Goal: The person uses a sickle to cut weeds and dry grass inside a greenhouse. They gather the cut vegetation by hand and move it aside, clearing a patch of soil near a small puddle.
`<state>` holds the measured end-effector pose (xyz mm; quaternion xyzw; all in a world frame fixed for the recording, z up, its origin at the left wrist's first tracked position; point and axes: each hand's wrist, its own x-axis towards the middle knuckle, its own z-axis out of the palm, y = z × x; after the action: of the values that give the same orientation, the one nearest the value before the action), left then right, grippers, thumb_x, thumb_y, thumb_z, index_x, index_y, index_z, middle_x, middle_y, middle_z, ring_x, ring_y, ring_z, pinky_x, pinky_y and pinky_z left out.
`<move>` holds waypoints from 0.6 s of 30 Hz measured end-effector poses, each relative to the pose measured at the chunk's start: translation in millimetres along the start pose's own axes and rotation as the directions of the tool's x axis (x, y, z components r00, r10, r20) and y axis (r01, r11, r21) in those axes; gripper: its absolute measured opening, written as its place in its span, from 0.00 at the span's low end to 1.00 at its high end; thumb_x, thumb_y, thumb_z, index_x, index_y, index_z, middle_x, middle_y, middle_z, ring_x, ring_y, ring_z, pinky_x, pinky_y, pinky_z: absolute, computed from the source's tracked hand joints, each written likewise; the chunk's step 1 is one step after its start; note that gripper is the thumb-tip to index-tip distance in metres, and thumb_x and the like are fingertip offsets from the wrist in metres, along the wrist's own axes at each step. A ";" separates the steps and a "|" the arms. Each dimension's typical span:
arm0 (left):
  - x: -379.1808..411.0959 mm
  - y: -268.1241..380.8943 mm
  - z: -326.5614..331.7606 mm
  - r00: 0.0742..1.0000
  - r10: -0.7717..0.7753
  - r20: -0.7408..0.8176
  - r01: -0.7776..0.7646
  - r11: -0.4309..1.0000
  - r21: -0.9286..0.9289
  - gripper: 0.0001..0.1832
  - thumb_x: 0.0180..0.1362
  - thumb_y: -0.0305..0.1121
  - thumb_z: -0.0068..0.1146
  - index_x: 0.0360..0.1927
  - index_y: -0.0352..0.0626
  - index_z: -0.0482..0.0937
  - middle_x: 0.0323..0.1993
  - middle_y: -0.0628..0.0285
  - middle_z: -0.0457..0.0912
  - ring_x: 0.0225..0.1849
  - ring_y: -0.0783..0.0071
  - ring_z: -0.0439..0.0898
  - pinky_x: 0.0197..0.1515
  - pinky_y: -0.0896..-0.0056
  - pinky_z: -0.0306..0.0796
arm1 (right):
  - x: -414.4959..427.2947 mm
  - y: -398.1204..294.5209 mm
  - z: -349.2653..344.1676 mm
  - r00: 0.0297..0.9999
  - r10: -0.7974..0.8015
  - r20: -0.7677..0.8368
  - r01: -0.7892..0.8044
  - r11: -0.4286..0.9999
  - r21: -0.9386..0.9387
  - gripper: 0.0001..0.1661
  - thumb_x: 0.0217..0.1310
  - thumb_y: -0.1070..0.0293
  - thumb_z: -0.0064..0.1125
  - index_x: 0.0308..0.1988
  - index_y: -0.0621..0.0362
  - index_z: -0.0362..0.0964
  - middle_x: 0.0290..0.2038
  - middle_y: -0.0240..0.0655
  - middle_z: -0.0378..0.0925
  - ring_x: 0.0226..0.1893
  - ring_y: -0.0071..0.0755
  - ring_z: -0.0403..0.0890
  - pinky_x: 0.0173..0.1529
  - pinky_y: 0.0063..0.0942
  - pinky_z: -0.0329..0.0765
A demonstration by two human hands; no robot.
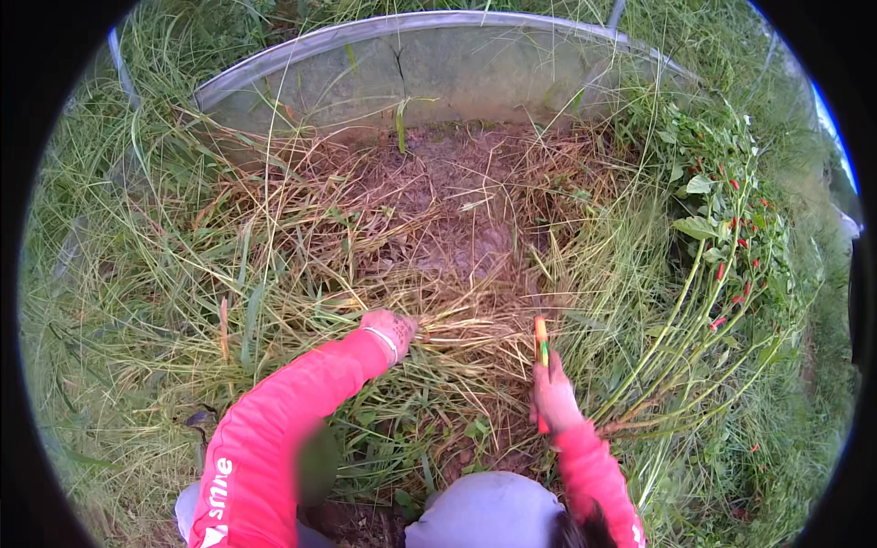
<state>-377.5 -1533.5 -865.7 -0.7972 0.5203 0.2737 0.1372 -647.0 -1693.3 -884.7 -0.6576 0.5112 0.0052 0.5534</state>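
Note:
My left hand [390,332], with a white band at the wrist, is closed around a bunch of long grass stems [455,333]. The stems are partly dried and spread to the right from my fist. To the right of them, my right hand [553,394] grips the orange handle [542,335] of a hand tool. Yellow and green marks show on this handle, and its lower end sticks out below my fist. Beyond the handle, the tool's working end is lost among the grass, so its kind cannot be told. Both forearms wear bright pink sleeves.
A curved, low grey wall [425,75] with a pale rim borders the far side. Before it lies wet brown soil [466,233] strewn with dry grass. A chili plant [712,226] with red fruits leans at the right. Tall grass [123,329] covers the left. My knee [490,510] is at the bottom.

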 end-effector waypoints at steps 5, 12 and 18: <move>-30.3 15.5 -0.3 0.994 0.092 0.053 -0.090 0.995 -0.041 0.14 0.49 0.31 0.48 0.40 0.42 0.75 0.31 0.49 0.80 0.35 0.50 0.80 0.36 0.51 0.73 | -143.2 23.0 -24.6 0.980 0.125 -0.157 -0.122 0.992 0.029 0.33 0.65 0.60 0.41 0.66 0.48 0.42 0.19 0.31 0.66 0.14 0.24 0.69 0.15 0.25 0.67; -32.4 41.6 52.5 0.996 0.005 0.084 -0.006 1.000 0.006 0.10 0.51 0.29 0.49 0.38 0.40 0.76 0.28 0.53 0.82 0.33 0.56 0.82 0.32 0.56 0.75 | -113.7 -13.8 -63.1 0.985 -0.114 -0.126 0.075 0.958 -0.276 0.32 0.65 0.57 0.43 0.64 0.56 0.50 0.26 0.44 0.75 0.24 0.43 0.78 0.31 0.37 0.73; -42.1 48.7 95.4 0.998 -0.070 -0.004 0.069 0.995 -0.078 0.08 0.50 0.29 0.52 0.35 0.44 0.77 0.24 0.57 0.81 0.31 0.59 0.82 0.28 0.60 0.74 | 15.3 -117.1 -7.0 0.912 -0.367 0.184 0.410 0.804 -0.430 0.30 0.64 0.55 0.40 0.63 0.50 0.50 0.37 0.49 0.76 0.33 0.54 0.78 0.42 0.45 0.74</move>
<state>-462.6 -1474.2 -915.6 -0.8204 0.4818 0.2862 0.1139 -564.2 -1724.4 -806.1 -0.8592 0.3236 0.0426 0.3940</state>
